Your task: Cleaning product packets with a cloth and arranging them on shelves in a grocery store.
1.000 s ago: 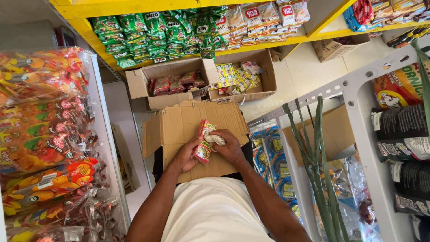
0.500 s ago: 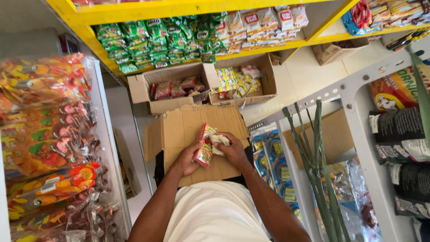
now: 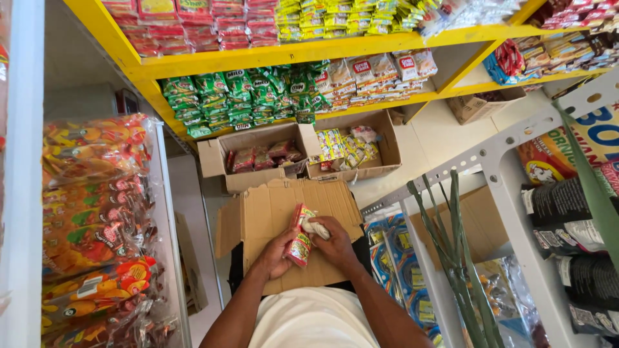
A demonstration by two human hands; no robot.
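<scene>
My left hand [image 3: 276, 252] holds a strip of red sachets [image 3: 300, 236] upright over a flattened cardboard box [image 3: 258, 212]. My right hand [image 3: 336, 241] is closed on a white cloth [image 3: 315, 227] and presses it against the strip's upper part. Both hands meet just above my white shirt. Beyond the cardboard stand two open boxes on the floor, one with red packets [image 3: 261, 156] and one with yellow packets [image 3: 342, 147].
A yellow shelf [image 3: 303, 51] at the back carries green sachets [image 3: 245, 93] and other packets. Bagged snacks [image 3: 93, 219] fill a rack on the left. A grey metal rack [image 3: 509, 148] with dark packets and long green leaves [image 3: 454, 245] stands on the right.
The view has tilted up, showing more of the upper yellow shelf. My hands stay on the sachet strip and the cloth has shifted slightly along it.
</scene>
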